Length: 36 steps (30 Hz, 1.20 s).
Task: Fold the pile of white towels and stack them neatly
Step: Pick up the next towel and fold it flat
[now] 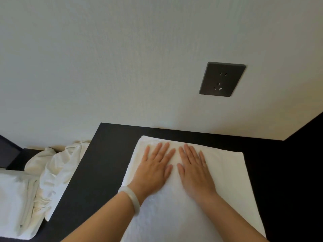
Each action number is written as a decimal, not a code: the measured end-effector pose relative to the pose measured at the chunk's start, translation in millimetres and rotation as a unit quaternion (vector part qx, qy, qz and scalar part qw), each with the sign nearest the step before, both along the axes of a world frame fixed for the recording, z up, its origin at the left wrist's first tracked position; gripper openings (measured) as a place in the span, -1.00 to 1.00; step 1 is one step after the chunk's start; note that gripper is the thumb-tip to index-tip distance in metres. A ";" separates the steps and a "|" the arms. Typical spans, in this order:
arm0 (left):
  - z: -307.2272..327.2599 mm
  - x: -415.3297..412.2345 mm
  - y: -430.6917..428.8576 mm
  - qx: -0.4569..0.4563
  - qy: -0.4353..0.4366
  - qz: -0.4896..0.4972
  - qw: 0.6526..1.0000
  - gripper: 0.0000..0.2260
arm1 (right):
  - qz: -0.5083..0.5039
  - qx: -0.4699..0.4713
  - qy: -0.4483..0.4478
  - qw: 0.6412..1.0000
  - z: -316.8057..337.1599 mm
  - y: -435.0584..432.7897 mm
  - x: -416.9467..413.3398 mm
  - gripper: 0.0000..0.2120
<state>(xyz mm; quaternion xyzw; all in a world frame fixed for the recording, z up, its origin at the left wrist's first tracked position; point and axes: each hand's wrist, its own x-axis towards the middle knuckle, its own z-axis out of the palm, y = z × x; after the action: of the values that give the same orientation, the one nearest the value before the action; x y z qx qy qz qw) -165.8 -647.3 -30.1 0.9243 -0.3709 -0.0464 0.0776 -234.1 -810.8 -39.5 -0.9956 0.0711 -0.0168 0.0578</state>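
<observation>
while both hands lie flat on it, the white towel [227, 172] sits spread on the dark table [90, 172], its far edge close to the wall [122, 58] and its near end running out of the bottom of the view. the left hand [153, 169] and the right hand [194, 172] rest side by side on the far half of the cloth, thumbs nearly touching, fingers straight and a little fanned, pointing toward the wall — palms down, pressing, nothing gripped or pinched in either. a pale bangle [130, 198] rides on the left wrist.

from where i stand this reads as the smoothing step: the towel shows as a tidy rectangle with square far corners, though i cannot tell how many layers it has. to the left, off the table's edge, a crumpled heap [57, 165] of white cloth waits, and nearer on the left lies a folded stack [14, 198] of white — so the job seems only part done.

the next move, i'd judge, calls for the hands to part and sweep outward to flatten the cloth, then take an edge or two corners and bring it over to meet the opposite edge squarely. terry is soft and slips on itself, so the edges want lining up before the crease is pressed, or the fold will sit crooked on the stack.
</observation>
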 end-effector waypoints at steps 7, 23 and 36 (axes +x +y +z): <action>14.2 47.4 34.6 0.040 0.006 0.232 0.972 -0.43 | 0.002 0.005 -0.009 1.000 -3.1 -2.2 -1.3 -0.42; 9.8 13.3 32.2 0.044 -0.006 0.204 0.978 -0.44 | -0.231 0.002 0.062 0.971 16.0 -62.6 -20.4 -0.39; -9.0 -2.0 41.2 0.030 -0.023 0.135 0.990 -0.40 | -0.250 0.022 0.060 0.966 9.7 -117.4 -52.3 -0.38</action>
<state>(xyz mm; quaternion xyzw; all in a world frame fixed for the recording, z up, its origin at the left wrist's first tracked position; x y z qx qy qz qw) -167.9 -606.1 -39.1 0.9687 -0.2426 -0.0250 0.0467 -286.5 -928.2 -29.8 -0.9438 0.3217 0.0301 0.0693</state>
